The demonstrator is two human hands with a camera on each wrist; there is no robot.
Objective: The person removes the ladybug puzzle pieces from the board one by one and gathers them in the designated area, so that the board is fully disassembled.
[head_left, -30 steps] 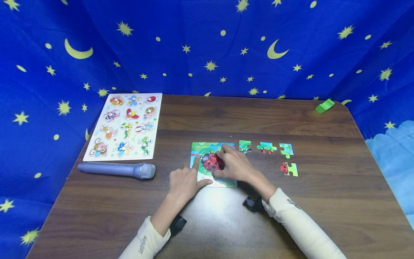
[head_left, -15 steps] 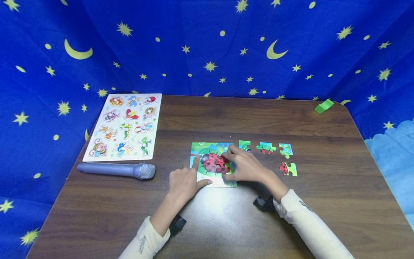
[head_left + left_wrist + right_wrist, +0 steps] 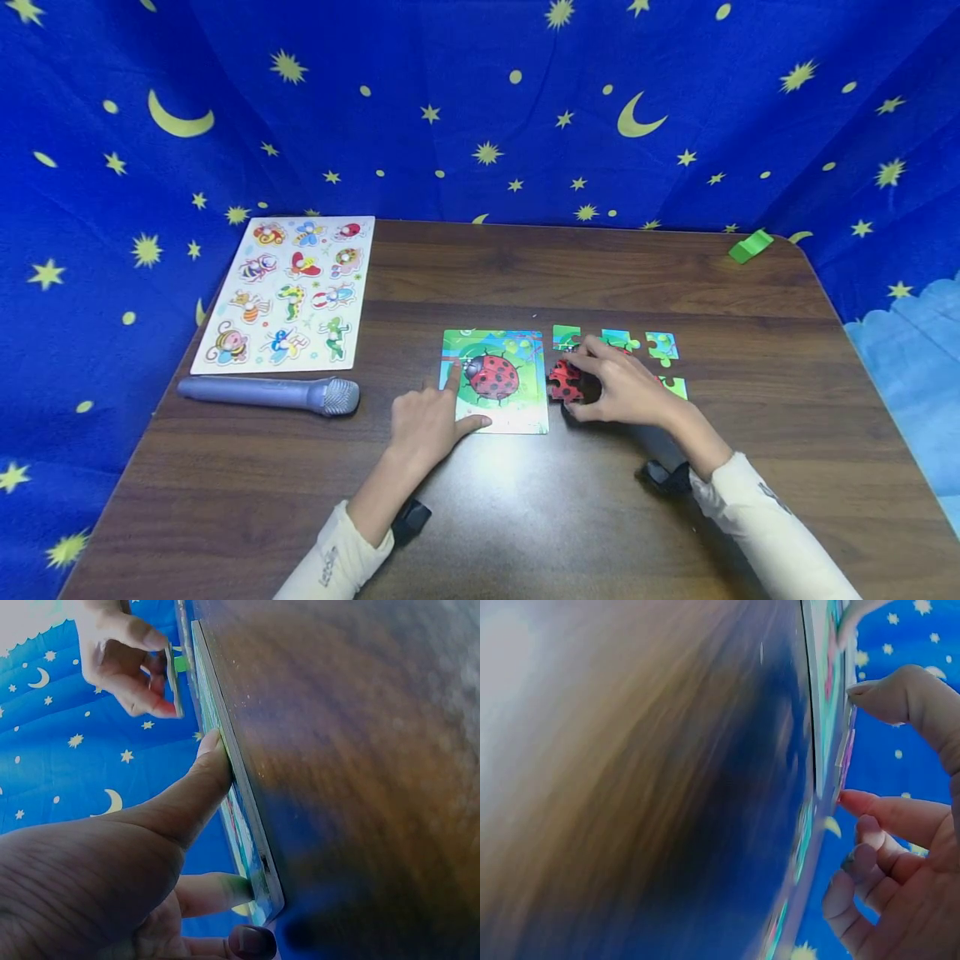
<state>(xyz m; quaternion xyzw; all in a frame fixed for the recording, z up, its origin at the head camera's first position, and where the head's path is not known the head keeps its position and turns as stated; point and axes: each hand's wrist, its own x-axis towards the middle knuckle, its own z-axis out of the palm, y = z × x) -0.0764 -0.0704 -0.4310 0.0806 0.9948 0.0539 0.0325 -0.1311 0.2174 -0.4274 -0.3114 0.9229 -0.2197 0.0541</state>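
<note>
Piece (image 3: 566, 381), pinched by the right hand (image 3: 628, 390), has shifted from over the board (image 3: 531, 411) to just right of it, near the loose pieces (image 3: 663, 344), leaving the printed ladybird (image 3: 493, 377) uncovered. The left hand (image 3: 424, 423) rests its straightened index finger and thumb on the board.

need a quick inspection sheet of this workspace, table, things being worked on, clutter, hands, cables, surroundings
Surface: brown wood-grain table, with glare towards the front.
Job's things: ladybug board flat; red spotted puzzle piece at its right edge in the head view; four other puzzle pieces to the right, some partly covered.
Clutter: insect board, microphone and small green object.
Grip: left hand touches the ladybug board; right hand pinches the red spotted puzzle piece.
Cables: nothing seen.
Surroundings: blue star-and-moon curtain; light blue cloth at right.
</note>
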